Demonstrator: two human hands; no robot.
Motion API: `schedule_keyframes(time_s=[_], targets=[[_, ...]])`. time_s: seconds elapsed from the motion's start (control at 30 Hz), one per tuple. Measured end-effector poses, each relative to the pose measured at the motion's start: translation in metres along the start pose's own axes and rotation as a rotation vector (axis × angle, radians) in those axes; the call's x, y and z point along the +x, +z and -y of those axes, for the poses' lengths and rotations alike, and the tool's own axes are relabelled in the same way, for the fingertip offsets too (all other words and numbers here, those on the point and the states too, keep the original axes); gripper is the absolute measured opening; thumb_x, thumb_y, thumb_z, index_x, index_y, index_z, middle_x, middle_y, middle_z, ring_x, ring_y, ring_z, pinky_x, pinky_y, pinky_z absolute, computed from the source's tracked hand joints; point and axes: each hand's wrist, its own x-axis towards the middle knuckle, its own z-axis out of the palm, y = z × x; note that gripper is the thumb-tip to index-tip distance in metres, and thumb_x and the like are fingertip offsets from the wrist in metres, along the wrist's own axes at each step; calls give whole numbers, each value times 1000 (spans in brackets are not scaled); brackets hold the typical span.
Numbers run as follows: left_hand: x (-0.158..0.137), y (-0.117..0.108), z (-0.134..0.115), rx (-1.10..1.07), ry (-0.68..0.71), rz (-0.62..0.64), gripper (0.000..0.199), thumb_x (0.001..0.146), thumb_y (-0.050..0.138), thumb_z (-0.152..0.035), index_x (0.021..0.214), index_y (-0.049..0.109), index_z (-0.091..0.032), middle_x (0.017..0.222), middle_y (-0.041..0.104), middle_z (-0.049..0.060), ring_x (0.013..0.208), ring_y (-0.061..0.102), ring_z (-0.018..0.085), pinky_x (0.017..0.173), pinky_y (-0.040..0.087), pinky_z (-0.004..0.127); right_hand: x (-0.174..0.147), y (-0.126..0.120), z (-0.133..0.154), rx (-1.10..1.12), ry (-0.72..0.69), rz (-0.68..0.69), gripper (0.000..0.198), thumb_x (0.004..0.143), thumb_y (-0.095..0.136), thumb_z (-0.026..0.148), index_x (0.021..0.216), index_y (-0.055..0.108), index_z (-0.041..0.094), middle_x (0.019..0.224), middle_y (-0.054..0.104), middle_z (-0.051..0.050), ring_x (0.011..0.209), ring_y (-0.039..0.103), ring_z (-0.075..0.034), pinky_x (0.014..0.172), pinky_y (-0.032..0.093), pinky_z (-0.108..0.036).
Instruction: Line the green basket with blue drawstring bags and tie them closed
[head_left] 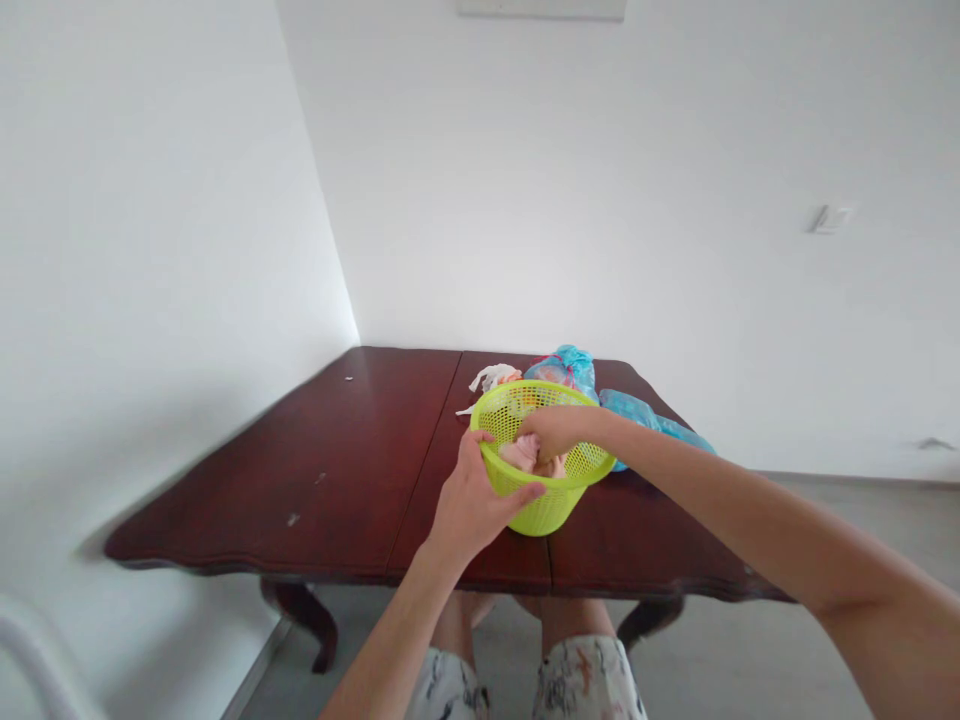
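A yellow-green perforated plastic basket [544,508] stands on the dark red-brown wooden table [322,470]. My left hand [476,495] grips its near left rim, with the thumb along the front and the fingers over the edge. Reaching down inside the basket from the right, my right hand [559,430] is closed on a pale pink cloth [521,453]; its fingertips are partly hidden. Behind the basket lie a blue drawstring bag [574,362] with a red cord and a crumpled white plastic bag [493,377] with something orange-pink by it.
Blue translucent plastic [630,407] stretches along the table's right side, beyond my right forearm. A white wall [525,200] meets the table's back, and another wall [150,250] runs along its left. My knees are under the table's front edge.
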Motion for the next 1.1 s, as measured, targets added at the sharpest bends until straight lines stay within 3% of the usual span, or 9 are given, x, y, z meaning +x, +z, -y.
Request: schedule_keyframes(time_s=[0.07,0.17,0.3,0.47,0.6,0.73,0.83,0.93,1.1], targets=[[1,5,4,-13,26,-34,101,94,92,-77,163,40,-27,169,61,24,156,68,48,120,62,66,-18,-19,1,-160,-70,-13,42,80,94,5,119,92,21,108,85,-3,100,79,-25,88,54,-33],[4,11,10,42,117,-144,124,92,93,-82,178,27,-23,195,21,34,184,29,55,140,42,78,-49,-36,5,-496,-124,-281,65,97,90,18,159,76,30,152,78,-14,127,76,-35,99,56,-42],[9,0,-2,181,413,-384,156,79,105,-81,190,10,-26,200,-11,34,188,-1,58,144,18,91,-76,-35,22,-693,-251,-582,56,115,67,14,169,64,29,163,71,-18,128,72,-36,101,56,-50],[14,-43,-38,278,778,-508,135,87,109,-54,189,24,-31,202,12,25,188,19,51,146,33,81,-70,-20,61,-727,-735,-718,36,125,60,24,161,62,23,159,72,-15,140,65,-33,117,55,-53],[15,-82,-40,255,745,-439,82,102,91,-38,173,53,-26,167,70,17,151,74,35,125,65,55,-57,-16,86,-744,-893,-802,29,122,62,15,149,66,26,147,74,-9,141,66,-27,134,49,-50],[15,-118,-15,302,676,-546,51,94,96,-43,134,74,-22,135,81,10,123,80,31,111,68,48,-60,-9,90,-607,-906,-905,37,121,65,15,157,62,26,168,66,-13,157,61,-26,142,46,-51],[21,-146,23,462,572,-718,53,85,100,-47,125,76,-19,133,82,12,124,77,35,117,64,56,-78,-8,73,-394,-758,-974,44,120,64,13,162,63,28,176,62,-13,166,56,-27,146,43,-55],[29,-165,79,528,369,-823,55,83,94,-52,122,77,-18,129,80,14,123,74,40,119,62,66,-102,-10,20,-116,-492,-1074,45,117,68,18,161,65,28,167,69,-14,155,67,-31,135,54,-57],[31,-140,174,624,153,-501,50,91,77,-50,130,70,-19,136,74,17,133,69,42,124,58,62,-130,25,-142,138,161,-1238,44,109,70,38,150,72,23,144,78,-17,130,78,-35,118,65,-58]])
